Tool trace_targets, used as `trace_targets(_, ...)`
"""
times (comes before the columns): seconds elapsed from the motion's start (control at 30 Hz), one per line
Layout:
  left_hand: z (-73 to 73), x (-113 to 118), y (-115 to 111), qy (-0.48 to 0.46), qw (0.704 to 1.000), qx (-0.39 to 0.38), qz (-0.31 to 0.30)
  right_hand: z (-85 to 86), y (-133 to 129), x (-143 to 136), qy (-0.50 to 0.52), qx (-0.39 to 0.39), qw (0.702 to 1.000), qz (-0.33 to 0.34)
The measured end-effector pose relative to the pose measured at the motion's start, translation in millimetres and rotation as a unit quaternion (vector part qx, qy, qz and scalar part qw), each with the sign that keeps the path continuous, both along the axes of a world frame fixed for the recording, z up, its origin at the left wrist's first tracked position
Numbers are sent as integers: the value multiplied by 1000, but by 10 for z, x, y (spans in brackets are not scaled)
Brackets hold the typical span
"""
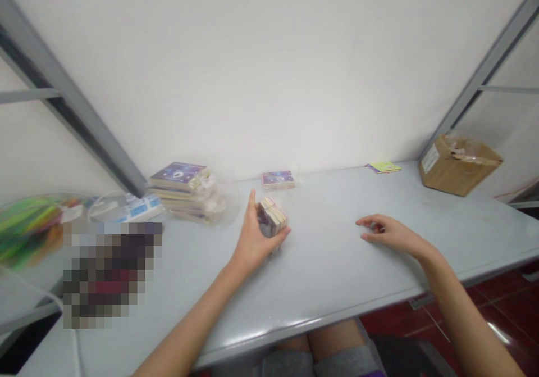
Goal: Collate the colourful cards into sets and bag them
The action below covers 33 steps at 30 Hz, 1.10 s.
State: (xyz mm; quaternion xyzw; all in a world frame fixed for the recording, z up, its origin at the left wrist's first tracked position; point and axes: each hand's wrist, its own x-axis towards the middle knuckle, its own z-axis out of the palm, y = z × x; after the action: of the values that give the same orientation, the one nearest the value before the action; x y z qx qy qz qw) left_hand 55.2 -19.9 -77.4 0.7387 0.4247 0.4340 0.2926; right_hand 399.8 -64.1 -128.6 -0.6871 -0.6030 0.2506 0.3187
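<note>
My left hand [256, 234] grips a small stack of cards [275, 216] near the middle of the table, thumb on the near side and fingers on the far side. The stack's pale edges face up and right, and what looks like clear wrap surrounds it. Off to the right, my right hand [385, 232] hovers over the table with fingers loosely curled and apart, holding nothing. Behind the left hand lies a flat, clear-wrapped pack of purple-blue cards [278, 179]. Left of that hand rises a pile of similar wrapped packs [181, 189].
The grey table [320, 276] meets a white wall at the back. An open cardboard box [458, 166] stands at the far right, with a yellow-green packet [384, 167] nearby. At the left are a white-and-blue power strip [141, 207], colourful bundled material [33, 228] and a blurred-out object [112, 276].
</note>
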Motion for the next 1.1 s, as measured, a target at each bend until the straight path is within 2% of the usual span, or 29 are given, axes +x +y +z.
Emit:
trace_targets(0.17, -32, -13, 17, 46, 999, 22, 0, 1, 2, -54, 13, -37, 999, 9)
trace_targets(0.23, -18, -10, 5, 59, 998, 20, -3, 25, 14, -90, 27, -24, 999, 11)
trace_targets(0.4, 94, -33, -30, 98, 995, 23, 0, 52, 27, -215, 93, 22, 995, -27)
trace_targets(0.53, 176, -73, -58, 199, 978, 41, -49, 120, 29, -306, 188, 41, 981, -29)
trace_targets(0.67, 166, -74, -104, 285, 951, 53, -107, 266, 44, -460, 264, 70, 962, 3)
trace_targets(0.8, 99, -64, -134, 324, 930, 53, -162, 399, 63, -727, 279, 78, 956, 54)
trace_targets(0.97, 54, -71, -129, 332, 927, 56, -164, 457, 58, -986, 232, 28, 958, 164)
trace_targets(1.1, 50, -68, -126, 339, 926, 54, -158, 464, 13, -863, 173, 16, 971, 161)
